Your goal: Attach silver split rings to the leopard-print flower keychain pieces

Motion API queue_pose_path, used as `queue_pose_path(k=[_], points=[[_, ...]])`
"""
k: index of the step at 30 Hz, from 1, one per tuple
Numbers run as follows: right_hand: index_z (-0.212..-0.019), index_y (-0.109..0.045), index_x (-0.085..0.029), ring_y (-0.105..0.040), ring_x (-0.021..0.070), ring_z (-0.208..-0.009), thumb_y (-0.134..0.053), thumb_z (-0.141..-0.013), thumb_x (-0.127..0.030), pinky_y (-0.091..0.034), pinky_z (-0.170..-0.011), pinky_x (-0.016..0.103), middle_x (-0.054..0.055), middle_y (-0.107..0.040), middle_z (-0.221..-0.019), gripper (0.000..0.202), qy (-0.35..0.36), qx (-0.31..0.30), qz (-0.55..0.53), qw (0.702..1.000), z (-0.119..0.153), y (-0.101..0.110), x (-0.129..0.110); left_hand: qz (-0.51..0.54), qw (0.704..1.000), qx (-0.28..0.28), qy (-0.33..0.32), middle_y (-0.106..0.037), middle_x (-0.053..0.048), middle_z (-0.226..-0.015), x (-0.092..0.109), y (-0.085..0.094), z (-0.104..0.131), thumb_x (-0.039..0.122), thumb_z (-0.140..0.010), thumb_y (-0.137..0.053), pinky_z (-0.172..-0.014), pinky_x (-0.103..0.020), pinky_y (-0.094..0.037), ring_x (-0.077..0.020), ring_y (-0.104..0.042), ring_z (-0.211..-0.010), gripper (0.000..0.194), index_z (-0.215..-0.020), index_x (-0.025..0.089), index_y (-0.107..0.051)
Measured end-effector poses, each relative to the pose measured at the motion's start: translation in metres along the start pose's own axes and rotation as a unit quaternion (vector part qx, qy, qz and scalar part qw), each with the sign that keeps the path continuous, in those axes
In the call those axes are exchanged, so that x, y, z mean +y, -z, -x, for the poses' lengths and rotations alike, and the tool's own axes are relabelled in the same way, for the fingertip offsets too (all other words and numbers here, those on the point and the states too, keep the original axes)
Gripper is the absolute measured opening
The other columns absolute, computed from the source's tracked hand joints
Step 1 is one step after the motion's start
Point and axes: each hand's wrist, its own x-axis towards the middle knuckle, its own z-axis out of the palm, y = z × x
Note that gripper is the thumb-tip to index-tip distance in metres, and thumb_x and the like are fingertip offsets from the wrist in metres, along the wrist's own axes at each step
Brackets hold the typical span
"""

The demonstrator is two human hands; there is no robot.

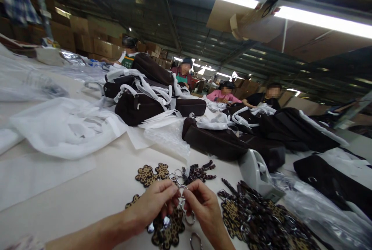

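Observation:
My left hand [157, 200] and my right hand [204, 208] meet above the table, thumbs and fingertips pinched on a silver metal ring [183, 188]. More silver rings [190, 219] lie around and below the fingers. A leopard-print flower-shaped charm [170, 230] lies under my left hand, with small shiny silver pieces on it. Beyond the hands are other leopard-print charms [148, 174] and a bunch of dark patterned straps [200, 172]. What my curled lower fingers hold, if anything, is hidden.
A heap of dark straps and leopard-print charms [261, 219] lies to the right, beside a grey tape dispenser [255, 172]. Dark bags [215, 137] with white-wrapped handles stand behind. White plastic wrapping [66, 128] covers the left of the table [116, 176]. Several people sit beyond.

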Motion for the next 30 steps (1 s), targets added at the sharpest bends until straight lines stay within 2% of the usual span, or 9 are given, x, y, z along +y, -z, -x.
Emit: queue_pose_path(k=[3,5,9,14,20,23,26,30], points=[[-0.069,-0.055,-0.018,-0.056,0.0098,-0.043,-0.070,-0.081,-0.044,-0.044,-0.043,0.018,-0.003,-0.062,-0.049,0.032,-0.020,-0.010,0.010,1.000,0.000,-0.001,0.005,-0.050,0.997,0.009,-0.051,-0.055,0.003,-0.063,0.007,0.004,0.000,0.047,-0.076,-0.063,-0.044,-0.017,-0.035,-0.0087,-0.048,-0.052,0.032,-0.079,0.015,-0.058],[-0.077,-0.057,-0.018,-0.060,0.0109,-0.046,-0.071,-0.080,-0.042,-0.046,-0.045,0.019,-0.003,-0.064,-0.055,0.028,-0.025,-0.023,-0.016,0.999,0.001,-0.001,0.006,-0.063,0.997,0.011,-0.045,-0.052,0.005,-0.054,0.009,0.004,0.001,0.046,-0.076,-0.063,-0.042,-0.017,-0.033,-0.0081,-0.044,-0.047,0.031,-0.073,0.016,-0.056],[-0.092,-0.061,-0.020,-0.065,0.0138,-0.058,-0.079,-0.072,-0.038,-0.054,-0.055,0.024,-0.002,-0.069,-0.070,0.033,-0.011,-0.035,-0.082,0.996,0.003,-0.003,0.005,-0.018,0.999,0.028,-0.009,-0.051,0.005,-0.046,0.007,0.003,-0.001,0.053,-0.073,-0.063,-0.038,-0.018,-0.031,-0.0081,-0.041,-0.039,0.037,-0.069,0.018,-0.052],[-0.084,-0.067,-0.020,-0.063,0.0142,-0.059,-0.083,-0.065,-0.030,-0.051,-0.056,0.023,-0.001,-0.072,-0.068,0.027,0.015,-0.031,-0.055,0.998,0.004,-0.005,-0.002,-0.006,1.000,0.020,-0.012,-0.052,0.005,-0.045,0.002,0.003,-0.003,0.054,-0.072,-0.064,-0.037,-0.017,-0.032,-0.0070,-0.040,-0.037,0.039,-0.069,0.018,-0.053],[-0.078,-0.070,-0.020,-0.054,0.0115,-0.053,-0.075,-0.068,-0.017,-0.043,-0.052,0.021,-0.004,-0.066,-0.061,0.011,0.015,-0.029,0.015,0.999,0.006,-0.004,-0.004,0.010,1.000,0.012,0.004,-0.052,0.005,-0.046,-0.001,0.004,-0.003,0.056,-0.069,-0.067,-0.037,-0.017,-0.035,-0.0069,-0.043,-0.037,0.042,-0.070,0.017,-0.052],[-0.078,-0.072,-0.021,-0.052,0.0109,-0.054,-0.069,-0.071,-0.012,-0.041,-0.052,0.020,-0.004,-0.065,-0.060,0.011,0.037,-0.041,0.056,0.997,0.006,-0.003,-0.005,0.007,1.000,0.014,0.008,-0.052,0.005,-0.046,-0.003,0.005,-0.004,0.056,-0.069,-0.066,-0.036,-0.016,-0.034,-0.0066,-0.042,-0.037,0.042,-0.071,0.017,-0.051],[-0.076,-0.072,-0.021,-0.053,0.0108,-0.053,-0.066,-0.072,-0.010,-0.042,-0.052,0.019,-0.005,-0.065,-0.059,0.013,0.051,-0.053,0.079,0.994,0.007,-0.003,-0.007,-0.004,1.000,0.013,0.014,-0.052,0.005,-0.045,-0.004,0.004,-0.005,0.057,-0.069,-0.065,-0.036,-0.017,-0.034,-0.0073,-0.043,-0.037,0.041,-0.071,0.018,-0.050],[-0.076,-0.071,-0.021,-0.062,0.0137,-0.055,-0.067,-0.075,-0.015,-0.048,-0.055,0.021,-0.003,-0.069,-0.059,0.007,0.026,-0.072,0.041,0.996,0.006,-0.001,-0.008,-0.041,0.999,-0.008,0.018,-0.053,0.004,-0.050,0.003,0.007,-0.005,0.054,-0.071,-0.062,-0.038,-0.019,-0.034,-0.0092,-0.044,-0.040,0.037,-0.071,0.019,-0.050]])
